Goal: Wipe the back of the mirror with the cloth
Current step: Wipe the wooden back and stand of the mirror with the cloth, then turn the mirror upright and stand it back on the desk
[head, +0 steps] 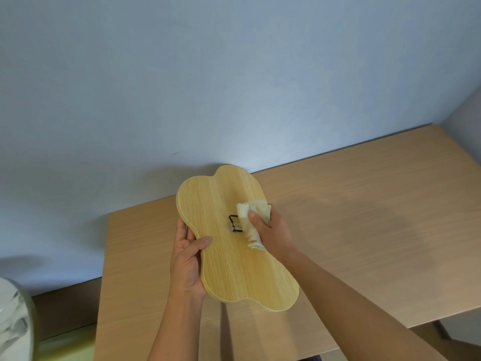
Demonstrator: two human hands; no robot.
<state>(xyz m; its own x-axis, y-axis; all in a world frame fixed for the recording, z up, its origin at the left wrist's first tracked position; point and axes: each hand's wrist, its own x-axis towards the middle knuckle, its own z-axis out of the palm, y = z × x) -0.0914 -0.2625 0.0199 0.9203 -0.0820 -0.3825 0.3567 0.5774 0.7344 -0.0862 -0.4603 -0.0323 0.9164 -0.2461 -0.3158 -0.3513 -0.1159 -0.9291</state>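
Observation:
The mirror point(229, 259) is held above the table with its light wooden, wavy-edged back facing me. A small black wire stand bracket point(235, 224) sits near its middle. My left hand point(188, 261) grips the mirror's left edge, thumb across the back and fingers behind it. My right hand point(270, 230) holds a crumpled cream cloth point(253, 220) pressed against the right side of the back, just right of the bracket. The mirror's glass side is hidden.
A light wooden table point(364, 230) lies below the mirror and runs to the right, against a pale blue wall point(208, 87). A white crumpled bag or bin liner point(13, 324) shows at the lower left, beyond the table's left edge.

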